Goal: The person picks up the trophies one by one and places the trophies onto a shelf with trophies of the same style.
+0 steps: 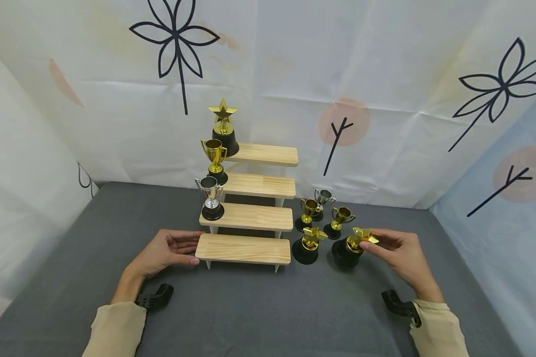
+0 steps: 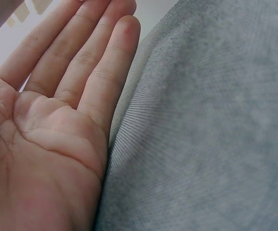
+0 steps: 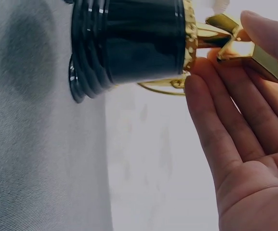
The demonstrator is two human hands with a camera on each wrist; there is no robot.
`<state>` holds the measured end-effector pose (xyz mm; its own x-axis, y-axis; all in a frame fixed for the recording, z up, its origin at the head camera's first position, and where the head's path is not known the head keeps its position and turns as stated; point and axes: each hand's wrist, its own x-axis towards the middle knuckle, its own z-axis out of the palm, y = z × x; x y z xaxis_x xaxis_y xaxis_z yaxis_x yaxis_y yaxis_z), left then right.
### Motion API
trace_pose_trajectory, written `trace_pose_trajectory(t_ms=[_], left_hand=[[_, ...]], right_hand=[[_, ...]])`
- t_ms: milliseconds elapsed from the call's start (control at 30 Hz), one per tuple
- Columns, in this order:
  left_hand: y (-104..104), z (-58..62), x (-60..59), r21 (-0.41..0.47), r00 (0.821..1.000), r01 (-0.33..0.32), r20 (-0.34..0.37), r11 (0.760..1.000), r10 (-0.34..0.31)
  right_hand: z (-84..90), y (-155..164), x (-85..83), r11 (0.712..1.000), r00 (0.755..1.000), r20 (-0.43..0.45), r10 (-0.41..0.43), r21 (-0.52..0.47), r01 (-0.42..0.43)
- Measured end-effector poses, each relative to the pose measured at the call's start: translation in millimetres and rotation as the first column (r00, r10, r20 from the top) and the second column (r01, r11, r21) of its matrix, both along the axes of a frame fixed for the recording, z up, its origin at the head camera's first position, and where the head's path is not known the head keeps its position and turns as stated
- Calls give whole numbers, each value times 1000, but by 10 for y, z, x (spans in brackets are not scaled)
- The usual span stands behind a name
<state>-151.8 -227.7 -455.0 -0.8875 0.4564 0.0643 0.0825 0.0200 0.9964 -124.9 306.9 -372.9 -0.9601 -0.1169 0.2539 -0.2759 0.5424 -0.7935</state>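
Note:
My right hand [image 1: 399,253] pinches the star of a gold star trophy [image 1: 346,254] with a black base. In the right wrist view the thumb and fingers hold the star of this trophy [image 3: 143,41], and a shadow falls on the cloth beside its base. My left hand [image 1: 167,253], fingers nearly straight, is at the left end of the lowest step of a wooden stepped stand [image 1: 243,248]. In the left wrist view its palm [image 2: 52,154] shows, holding nothing. Another star trophy [image 1: 305,250] stands between the stand and my right hand.
At the stand's left side, a star trophy [image 1: 225,141], a gold cup [image 1: 215,153] and a silver cup [image 1: 212,198] occupy the upper three steps. Right of the stand are two gold cups [image 1: 308,210] and a silver cup [image 1: 323,197]. Grey cloth [image 1: 259,312] covers the table.

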Motion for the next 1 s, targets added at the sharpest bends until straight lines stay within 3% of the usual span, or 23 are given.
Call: trace_pose_trajectory(t_ms=[267, 367, 467, 600, 867, 1000], left_hand=[[-5, -12, 14, 11, 1000, -3, 7, 1000, 3], [-1, -5, 7, 3, 1000, -6, 0, 1000, 6], [2, 9, 2, -6, 1000, -11, 7, 1000, 11], [-1, 21, 3, -14, 1000, -13, 14, 1000, 14], [-6, 19, 12, -13, 1000, -10, 1, 1000, 10], [-4, 13, 9, -2, 1000, -5, -5, 1000, 5]], right_hand=[[100, -25, 63, 990, 992, -32, -120, -78, 117], [131, -48, 76, 978, 987, -55, -152, -153, 142], [160, -75, 77, 941, 985, -75, -154, -316, 123], [206, -111, 84, 863, 984, -102, -145, -500, 76], [294, -173, 136, 795, 977, -142, -161, -605, 43], [329, -192, 159, 784, 974, -169, -150, -621, 13]])
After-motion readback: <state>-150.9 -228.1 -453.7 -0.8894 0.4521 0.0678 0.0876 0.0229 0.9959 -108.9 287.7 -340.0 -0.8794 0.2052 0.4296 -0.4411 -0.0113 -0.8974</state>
